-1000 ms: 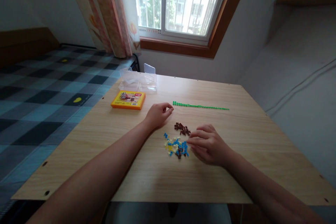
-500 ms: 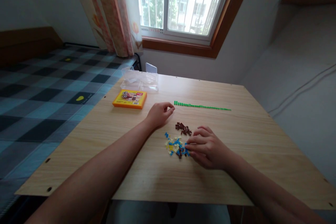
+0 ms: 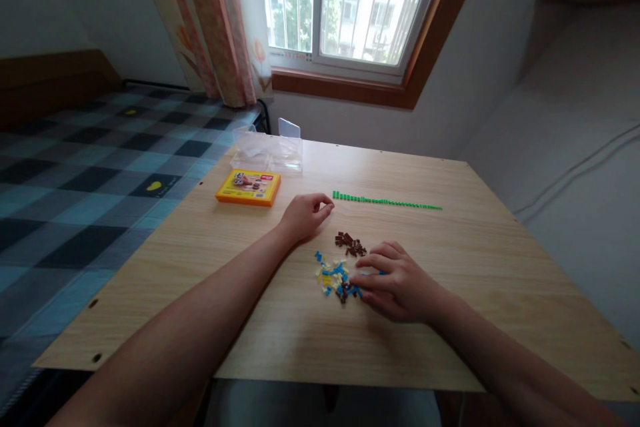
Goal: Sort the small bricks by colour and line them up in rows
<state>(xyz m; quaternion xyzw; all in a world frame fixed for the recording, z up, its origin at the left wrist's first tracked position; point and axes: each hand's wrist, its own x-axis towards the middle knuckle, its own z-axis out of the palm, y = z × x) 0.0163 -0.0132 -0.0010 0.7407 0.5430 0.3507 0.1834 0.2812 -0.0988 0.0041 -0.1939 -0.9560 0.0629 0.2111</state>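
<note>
Beside the left end of a row of small green bricks (image 3: 385, 201), my left hand (image 3: 306, 217) rests on the table with its fingers curled in; whatever they may hold is hidden. My right hand (image 3: 400, 283) lies low over the right side of a mixed heap of small blue, yellow and cream bricks (image 3: 330, 275). Its fingers are apart, and bits of blue show between them. A few dark brown bricks (image 3: 342, 293) lie at the near edge of that heap. Just beyond, a separate pile of brown bricks (image 3: 350, 243) sits close to my right fingertips.
A yellow-orange box (image 3: 249, 187) lies on the wooden table (image 3: 480, 267) at the back left, with a clear plastic case (image 3: 267, 152) behind it. A bed with a checked cover (image 3: 100, 193) adjoins the left side. A window stands beyond the far edge.
My right fingers have shifted slightly at the heap's right side, and blue now shows between them. My left hand stays in place. The whole view has moved very slightly.
</note>
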